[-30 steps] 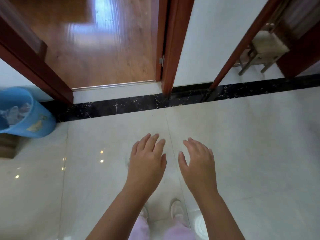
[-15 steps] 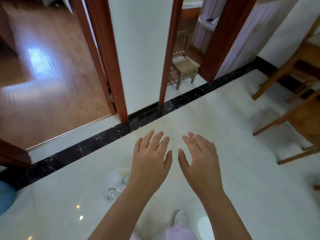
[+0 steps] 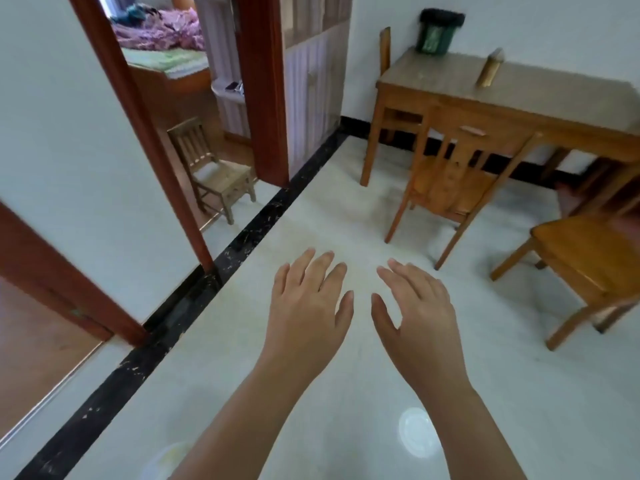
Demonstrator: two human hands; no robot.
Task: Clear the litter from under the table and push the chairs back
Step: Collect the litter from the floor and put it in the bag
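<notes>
Left hand [image 3: 306, 306] and right hand [image 3: 417, 317], spread and empty, as the view swung to the wooden table [image 3: 536, 88]; a chair [image 3: 446, 181] stood pulled out.

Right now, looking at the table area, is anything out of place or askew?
Two chairs are out of place: the middle chair stands pulled back from the table, and the right chair sits farther out, turned at an angle. A green bin seems to stand on the tabletop's far corner, an odd spot for it.

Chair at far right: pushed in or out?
Out. The chair stands apart from the table, with none of its visible seat under the tabletop.
</notes>
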